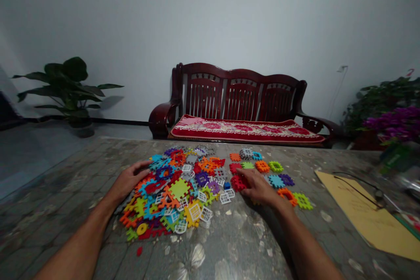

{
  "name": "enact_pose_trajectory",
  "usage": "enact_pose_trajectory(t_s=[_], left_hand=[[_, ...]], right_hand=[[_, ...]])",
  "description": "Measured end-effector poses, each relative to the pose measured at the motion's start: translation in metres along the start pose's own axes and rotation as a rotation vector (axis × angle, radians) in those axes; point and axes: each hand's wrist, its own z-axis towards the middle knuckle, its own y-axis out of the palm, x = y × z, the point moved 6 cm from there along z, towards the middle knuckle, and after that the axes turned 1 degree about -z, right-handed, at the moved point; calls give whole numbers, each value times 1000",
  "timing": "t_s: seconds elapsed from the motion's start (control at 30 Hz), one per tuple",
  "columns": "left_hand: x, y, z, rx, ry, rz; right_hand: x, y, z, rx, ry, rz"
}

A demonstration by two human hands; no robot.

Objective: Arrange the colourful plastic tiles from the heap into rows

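Note:
A large heap of colourful interlocking plastic pieces (180, 189) lies on the grey patterned table (226, 245). My left hand (129, 179) rests against the heap's left edge, fingers apart. To the right, smaller groups of pieces lie in loose rows, among them an orange one (262, 166), a light blue one (276, 181) and a lime one (302, 201). My right hand (257, 185) is at the left side of these rows, its fingers on a red piece (239, 182). White window-shaped pieces (227, 196) lie between the hands.
A yellow envelope (367, 214) with a dark cable on it lies at the table's right. Behind the table stands a wooden bench (239, 100) with a red cushion. Potted plants (70, 89) flank it.

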Motion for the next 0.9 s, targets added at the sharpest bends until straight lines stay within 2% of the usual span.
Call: enact_pose_trajectory(t_s=[0.4, 0.53, 0.63, 0.73, 0.9], left_hand=[[0, 1, -1, -20, 14, 7], [3, 1, -3, -17, 10, 10], [4, 1, -3, -13, 1, 19], [5, 1, -2, -9, 5, 27], [3, 1, -1, -18, 4, 29]], right_hand=[[-4, 2, 0, -20, 16, -49], [-12, -2, -1, 42, -46, -30], [-28, -5, -1, 133, -105, 3], [-54, -3, -3, 207, -155, 7], [-102, 13, -5, 176, -279, -80]])
